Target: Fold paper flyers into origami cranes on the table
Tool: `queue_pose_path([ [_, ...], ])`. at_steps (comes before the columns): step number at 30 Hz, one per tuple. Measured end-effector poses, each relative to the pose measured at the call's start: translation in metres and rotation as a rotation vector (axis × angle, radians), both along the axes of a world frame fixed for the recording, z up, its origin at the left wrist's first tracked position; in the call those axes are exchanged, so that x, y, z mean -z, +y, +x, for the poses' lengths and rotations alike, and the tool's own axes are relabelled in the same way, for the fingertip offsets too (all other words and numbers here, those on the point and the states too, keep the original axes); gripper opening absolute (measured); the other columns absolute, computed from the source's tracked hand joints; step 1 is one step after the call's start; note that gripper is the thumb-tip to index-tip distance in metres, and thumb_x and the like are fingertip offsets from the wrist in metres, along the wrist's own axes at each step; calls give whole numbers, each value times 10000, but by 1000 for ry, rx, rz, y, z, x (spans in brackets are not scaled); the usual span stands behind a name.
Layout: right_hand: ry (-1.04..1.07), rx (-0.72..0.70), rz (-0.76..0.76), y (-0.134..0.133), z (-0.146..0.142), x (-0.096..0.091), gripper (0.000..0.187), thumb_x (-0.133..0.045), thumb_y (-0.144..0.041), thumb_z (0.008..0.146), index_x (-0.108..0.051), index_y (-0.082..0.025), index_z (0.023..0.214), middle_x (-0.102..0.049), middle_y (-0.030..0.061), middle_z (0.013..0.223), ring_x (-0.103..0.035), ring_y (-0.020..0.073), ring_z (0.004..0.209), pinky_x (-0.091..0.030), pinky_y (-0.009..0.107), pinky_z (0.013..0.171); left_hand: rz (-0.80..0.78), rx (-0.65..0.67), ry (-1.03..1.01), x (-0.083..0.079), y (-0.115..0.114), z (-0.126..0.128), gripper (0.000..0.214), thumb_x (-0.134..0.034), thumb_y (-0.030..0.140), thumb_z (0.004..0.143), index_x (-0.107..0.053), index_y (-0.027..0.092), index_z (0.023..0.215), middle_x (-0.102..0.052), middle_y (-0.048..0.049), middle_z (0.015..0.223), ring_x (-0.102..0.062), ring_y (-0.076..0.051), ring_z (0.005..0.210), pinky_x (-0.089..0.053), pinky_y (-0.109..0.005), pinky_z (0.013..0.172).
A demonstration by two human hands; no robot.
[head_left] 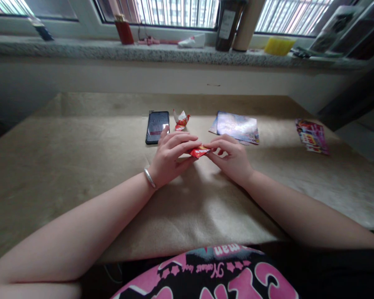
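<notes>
Between my hands, above the near middle of the table, is a small red snack packet (200,151) with pale lettering. My left hand (171,153) pinches its left end, thumb below and fingers over the top; a silver bangle circles that wrist. At the packet's right end, my right hand (232,155) grips it between thumb and fingertips. Part of the packet is hidden by the fingers. Just beyond my left hand stands a crumpled red and white wrapper (181,121), beside a dark smartphone (157,126) lying flat.
Glossy printed sheets (237,126) lie beyond my right hand. Several colourful packets or cards (312,136) rest at the table's right side. The windowsill (162,53) behind holds a red container (124,31), a dark bottle (229,27) and a yellow object (279,45). The brown tabletop (81,166) ends near my body.
</notes>
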State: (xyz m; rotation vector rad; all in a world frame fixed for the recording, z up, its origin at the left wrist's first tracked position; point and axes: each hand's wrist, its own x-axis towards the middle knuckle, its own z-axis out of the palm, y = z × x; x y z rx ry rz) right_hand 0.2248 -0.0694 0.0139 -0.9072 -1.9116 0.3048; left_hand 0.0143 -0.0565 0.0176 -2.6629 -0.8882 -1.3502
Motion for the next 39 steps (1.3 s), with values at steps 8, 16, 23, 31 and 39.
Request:
queue_pose_path([
  [8,17,14,34,1,2,0,139,-640,-287,824,-698,-281,950,-689,34,947,-628,165,854,-533,302,678,-30,-66,-2,0,0,1,169,-602,347,858,-646,262,997,-685,-10,1058,-602,-177,1030,-243,-460,1123],
  [16,34,-57,131,2,0,-6,85,-665,-239,809,-704,-282,871,-734,16,903,-656,193,886,-519,395,841,-43,-57,-12,-2,0,1,151,-607,332,857,-662,270,982,-697,0,1062,-598,-176,1050,-230,-465,1128],
  [23,15,5,159,2,1,-5,99,-663,-232,811,-699,-279,891,-730,10,869,-643,196,879,-509,396,846,-38,-32,-73,-3,-4,2,137,-605,317,863,-654,241,966,-706,-8,988,-630,-151,959,-329,-401,1064],
  [31,23,1,124,2,1,-4,62,-671,-237,803,-678,-274,852,-726,6,858,-630,205,912,-502,411,873,-65,-33,-98,-3,-3,1,118,-611,329,864,-667,245,925,-716,3,939,-640,-144,915,-376,-374,1009],
  [39,21,-3,141,1,2,-5,38,-665,-242,813,-675,-279,811,-735,-4,836,-641,202,891,-501,425,872,-82,-51,-88,-5,-4,2,129,-600,348,865,-681,252,893,-726,7,925,-645,-143,904,-370,-378,1019],
])
